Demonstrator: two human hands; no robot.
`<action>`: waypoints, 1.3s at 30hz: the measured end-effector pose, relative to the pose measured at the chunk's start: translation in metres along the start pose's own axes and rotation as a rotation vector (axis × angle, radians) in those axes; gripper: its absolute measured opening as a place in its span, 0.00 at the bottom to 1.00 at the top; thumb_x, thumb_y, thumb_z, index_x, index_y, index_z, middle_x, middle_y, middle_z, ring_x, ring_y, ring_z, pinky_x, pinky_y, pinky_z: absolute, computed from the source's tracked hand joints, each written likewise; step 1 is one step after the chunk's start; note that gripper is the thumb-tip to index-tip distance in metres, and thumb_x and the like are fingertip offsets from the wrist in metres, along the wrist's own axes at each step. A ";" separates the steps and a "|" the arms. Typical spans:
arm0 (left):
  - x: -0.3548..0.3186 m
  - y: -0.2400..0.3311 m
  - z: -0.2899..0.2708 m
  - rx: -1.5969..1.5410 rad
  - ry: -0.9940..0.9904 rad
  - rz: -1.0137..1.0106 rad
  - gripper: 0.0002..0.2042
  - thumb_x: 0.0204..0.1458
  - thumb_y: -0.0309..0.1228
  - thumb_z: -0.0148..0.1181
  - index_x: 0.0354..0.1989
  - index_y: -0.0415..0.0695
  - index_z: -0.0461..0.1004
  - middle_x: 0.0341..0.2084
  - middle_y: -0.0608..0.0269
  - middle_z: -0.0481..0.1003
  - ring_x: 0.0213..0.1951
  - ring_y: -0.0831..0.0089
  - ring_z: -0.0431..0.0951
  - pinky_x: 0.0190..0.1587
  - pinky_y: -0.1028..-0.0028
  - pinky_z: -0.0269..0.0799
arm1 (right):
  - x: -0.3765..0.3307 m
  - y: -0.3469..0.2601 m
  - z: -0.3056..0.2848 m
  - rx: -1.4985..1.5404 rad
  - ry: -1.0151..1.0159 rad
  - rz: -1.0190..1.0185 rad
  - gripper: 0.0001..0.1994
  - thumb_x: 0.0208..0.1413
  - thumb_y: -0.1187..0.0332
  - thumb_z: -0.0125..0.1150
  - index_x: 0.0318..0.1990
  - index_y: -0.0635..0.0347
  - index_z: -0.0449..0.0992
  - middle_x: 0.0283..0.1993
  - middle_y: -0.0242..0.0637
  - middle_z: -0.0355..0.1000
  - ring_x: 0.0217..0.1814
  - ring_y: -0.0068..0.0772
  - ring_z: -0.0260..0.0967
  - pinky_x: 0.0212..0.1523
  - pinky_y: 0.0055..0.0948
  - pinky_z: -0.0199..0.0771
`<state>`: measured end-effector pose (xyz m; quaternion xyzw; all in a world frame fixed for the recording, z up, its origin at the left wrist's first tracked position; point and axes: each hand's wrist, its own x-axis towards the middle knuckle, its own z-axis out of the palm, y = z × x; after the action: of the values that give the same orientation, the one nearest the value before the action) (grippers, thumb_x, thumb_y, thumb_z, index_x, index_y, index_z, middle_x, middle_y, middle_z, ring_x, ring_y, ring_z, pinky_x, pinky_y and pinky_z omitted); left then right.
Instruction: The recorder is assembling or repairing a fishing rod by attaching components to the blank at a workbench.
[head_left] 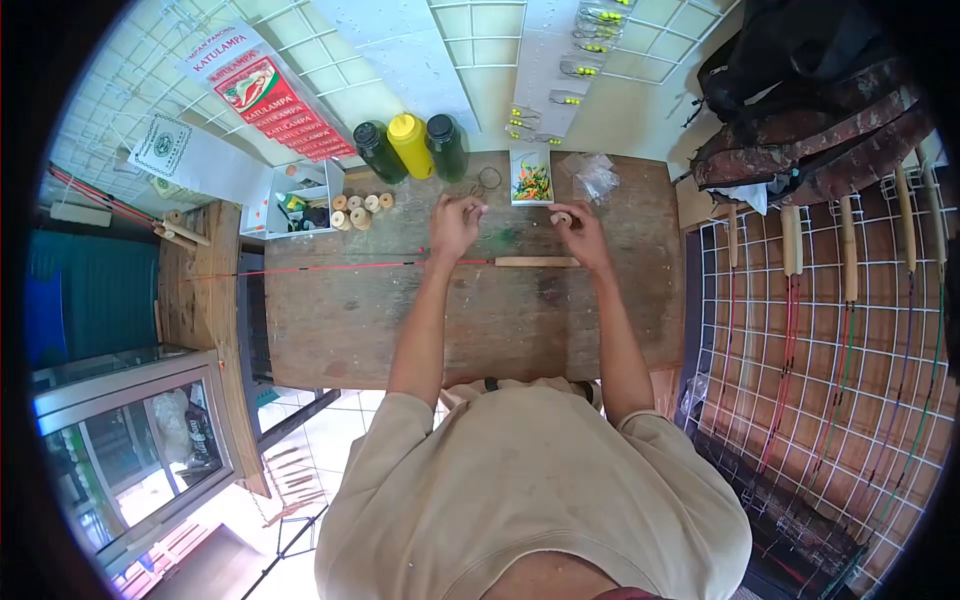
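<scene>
My left hand (458, 226) is raised over the wooden table, fingertips pinched together; whatever they hold is too fine to make out. A thin dark loop of line or wire (489, 178) lies just beyond it. My right hand (583, 240) grips a small round wooden spool (562, 218) between thumb and fingers. Across the table under my wrists runs a thin red fishing rod (340, 266), with its pale wooden handle (535, 262) toward the right. A white tray (532, 202) of small colourful floats or lures (531, 178) stands beyond and between my hands.
Several wooden spools (362, 218) stand at the back left beside a white box (322, 188). Behind are two dark bottles (446, 150) and a yellow bottle (410, 145). A clear plastic bag (592, 178) lies back right. Rods with wooden handles (849, 250) hang on the right-hand grid.
</scene>
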<state>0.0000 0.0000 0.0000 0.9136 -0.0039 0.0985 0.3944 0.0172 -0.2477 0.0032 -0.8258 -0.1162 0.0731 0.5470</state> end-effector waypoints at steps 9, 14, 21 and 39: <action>-0.007 0.009 0.018 0.266 0.048 -0.023 0.04 0.48 0.31 0.57 0.30 0.51 0.77 0.27 0.63 0.77 0.39 0.63 0.72 0.46 0.61 0.65 | -0.001 0.017 0.009 0.182 -0.039 -0.029 0.14 0.49 0.75 0.61 0.44 0.65 0.74 0.40 0.36 0.61 0.40 0.30 0.69 0.44 0.23 0.71; -0.006 0.009 0.015 0.238 0.125 -0.055 0.05 0.48 0.29 0.56 0.32 0.50 0.78 0.31 0.64 0.78 0.42 0.63 0.72 0.45 0.62 0.64 | -0.001 0.016 0.006 -0.153 -0.061 -0.068 0.17 0.42 0.76 0.61 0.44 0.58 0.73 0.42 0.42 0.63 0.41 0.42 0.67 0.44 0.35 0.70; -0.002 -0.006 -0.001 0.255 0.116 -0.120 0.06 0.48 0.31 0.56 0.32 0.51 0.78 0.32 0.65 0.77 0.42 0.63 0.71 0.45 0.63 0.63 | -0.004 0.025 -0.003 -0.297 0.001 -0.015 0.19 0.39 0.79 0.58 0.44 0.58 0.70 0.41 0.44 0.63 0.43 0.48 0.65 0.46 0.40 0.67; -0.029 0.004 0.019 0.090 0.010 0.087 0.08 0.47 0.29 0.57 0.37 0.50 0.76 0.32 0.64 0.73 0.39 0.62 0.70 0.46 0.66 0.67 | -0.015 0.036 0.000 -0.562 0.170 0.031 0.20 0.44 0.76 0.58 0.48 0.52 0.70 0.49 0.44 0.64 0.53 0.53 0.57 0.55 0.46 0.60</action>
<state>-0.0250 -0.0189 -0.0153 0.9288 -0.0374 0.1204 0.3484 0.0067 -0.2650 -0.0305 -0.9498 -0.0730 -0.0232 0.3032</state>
